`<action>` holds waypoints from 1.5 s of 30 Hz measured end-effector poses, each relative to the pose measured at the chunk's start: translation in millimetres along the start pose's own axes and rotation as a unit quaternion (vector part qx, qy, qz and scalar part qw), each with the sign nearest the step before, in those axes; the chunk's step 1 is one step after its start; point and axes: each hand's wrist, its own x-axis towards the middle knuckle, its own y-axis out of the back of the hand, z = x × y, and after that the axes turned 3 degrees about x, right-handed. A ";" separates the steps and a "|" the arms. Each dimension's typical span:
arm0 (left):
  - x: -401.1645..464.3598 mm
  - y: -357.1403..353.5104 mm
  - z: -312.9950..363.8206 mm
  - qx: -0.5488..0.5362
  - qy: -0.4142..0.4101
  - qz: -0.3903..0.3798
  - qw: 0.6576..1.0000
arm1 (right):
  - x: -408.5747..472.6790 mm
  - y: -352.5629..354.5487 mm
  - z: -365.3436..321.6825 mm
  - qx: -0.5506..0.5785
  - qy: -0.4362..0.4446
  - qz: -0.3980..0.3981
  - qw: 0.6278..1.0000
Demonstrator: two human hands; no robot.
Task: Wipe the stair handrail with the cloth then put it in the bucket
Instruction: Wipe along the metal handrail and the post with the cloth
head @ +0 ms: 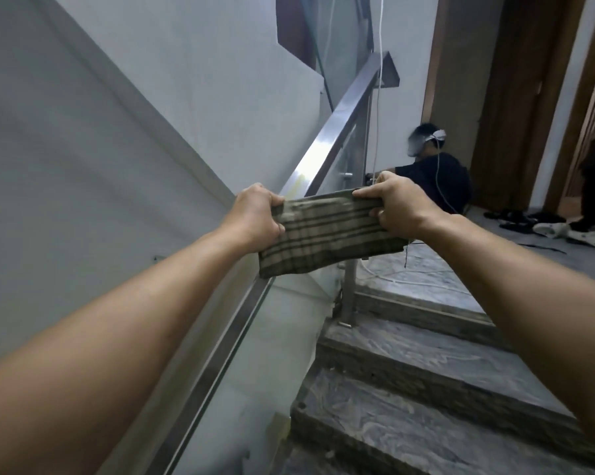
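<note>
A striped brown-green cloth (326, 231) is stretched flat between both hands, just above the steel handrail (337, 128), which runs from the lower left up to the top centre. My left hand (258, 221) grips the cloth's left end and my right hand (395, 204) grips its right end. The cloth hides the stretch of rail beneath it. No bucket is in view.
Grey marble steps (426, 371) rise on the right beside a glass panel (282, 337) and a steel post (349, 289). On the landing a person in black (436, 180) sits wearing a headset. Shoes (563, 228) and another person's legs (594, 200) are at far right. A white wall (83, 149) is on the left.
</note>
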 end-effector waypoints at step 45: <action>208.9 -117.0 9.9 0.117 0.057 -0.061 0.990 | 304.8 -37.7 121.4 -0.163 0.333 -0.171 0.913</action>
